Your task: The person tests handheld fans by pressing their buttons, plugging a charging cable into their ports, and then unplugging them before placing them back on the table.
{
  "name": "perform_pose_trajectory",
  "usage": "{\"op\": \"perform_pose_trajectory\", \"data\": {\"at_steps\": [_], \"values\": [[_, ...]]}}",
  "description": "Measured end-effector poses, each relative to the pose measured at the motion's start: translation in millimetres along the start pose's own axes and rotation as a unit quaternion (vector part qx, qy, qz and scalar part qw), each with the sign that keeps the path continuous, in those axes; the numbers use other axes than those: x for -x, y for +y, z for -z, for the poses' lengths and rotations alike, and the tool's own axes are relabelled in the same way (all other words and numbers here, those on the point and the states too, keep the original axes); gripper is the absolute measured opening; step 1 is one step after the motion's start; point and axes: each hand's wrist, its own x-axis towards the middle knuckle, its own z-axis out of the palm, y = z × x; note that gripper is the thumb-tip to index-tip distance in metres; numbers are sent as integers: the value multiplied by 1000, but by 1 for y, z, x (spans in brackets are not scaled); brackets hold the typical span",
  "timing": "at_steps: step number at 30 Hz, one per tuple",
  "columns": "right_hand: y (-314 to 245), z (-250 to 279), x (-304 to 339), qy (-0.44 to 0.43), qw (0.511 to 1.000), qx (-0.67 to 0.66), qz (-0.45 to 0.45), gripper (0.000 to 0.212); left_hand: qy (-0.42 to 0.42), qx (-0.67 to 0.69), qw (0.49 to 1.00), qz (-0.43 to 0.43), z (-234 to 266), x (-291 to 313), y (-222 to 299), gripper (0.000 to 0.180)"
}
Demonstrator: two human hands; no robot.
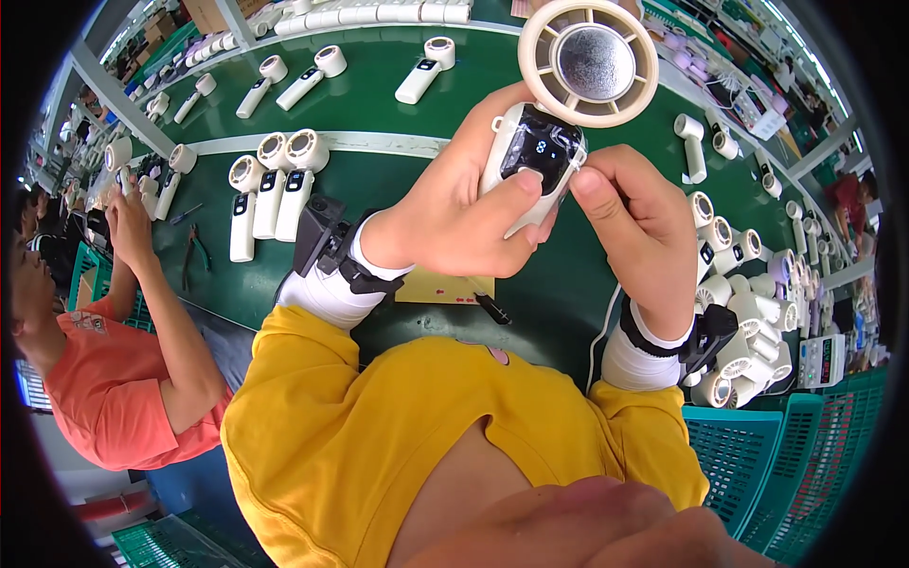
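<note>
A cream handheld fan [526, 194] is held up in front of me, its round head at the top and a lit dark display on its body. My left hand [454, 194] wraps round the fan's body, with the thumb pressed on its front below the display. On the other side, my right hand [644, 227] is closed, thumb and forefinger pinched together against the body's edge. Whatever sits between those fingertips is too small to make out. A white cable [603, 331] hangs below, beside my right wrist; its upper end is hidden.
Three fans [270, 204] stand grouped at left, near green-handled pliers [196, 256]. More fans [426, 71] lie along the green belt. A black-handled tool [490, 305] rests by a yellow sheet [431, 288]. White fans [753, 331] pile up at right above teal crates [734, 454]. A co-worker [133, 379] sits left.
</note>
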Motion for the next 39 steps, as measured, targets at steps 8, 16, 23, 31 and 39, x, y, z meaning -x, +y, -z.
{"op": "perform_pose_trajectory", "data": {"at_steps": [8,16,23,31,39], "values": [[-7,8,6,39,997,59,-6,14,78,38,995,55,2,-2,13,52],[-8,30,10,270,962,-40,28,14,86,21,980,-176,-13,50,92,51],[-13,44,18,400,916,-1,28,15,128,-326,933,-80,17,-7,32,34],[-16,78,45,461,881,-15,100,25,118,-346,909,201,113,-112,-199,41],[-20,114,67,359,914,-152,111,24,117,-755,641,73,101,-139,-245,30]]}}
